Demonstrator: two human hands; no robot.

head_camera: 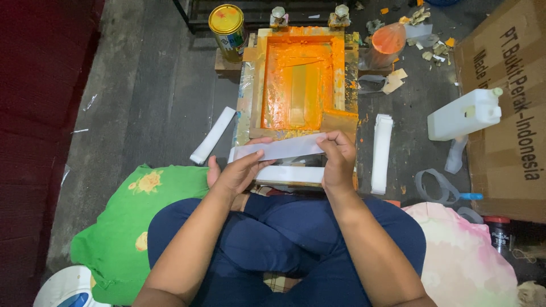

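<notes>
A long white strip (281,149) is held flat between both hands, just in front of a wooden printing frame (257,68) filled with orange ink. My left hand (236,173) grips the strip's left end from below. My right hand (338,159) pinches its right end. A stack of white strips (289,174) lies under the hands at the frame's near edge. I sit cross-legged in dark blue trousers.
A yellow-lidded tin (226,23) stands at the frame's far left. White strip stacks lie to the left (212,135) and right (381,145). A white jerrycan (463,113) rests on a cardboard box (506,85). Green cloth (122,222) lies left, pink cloth (460,256) right.
</notes>
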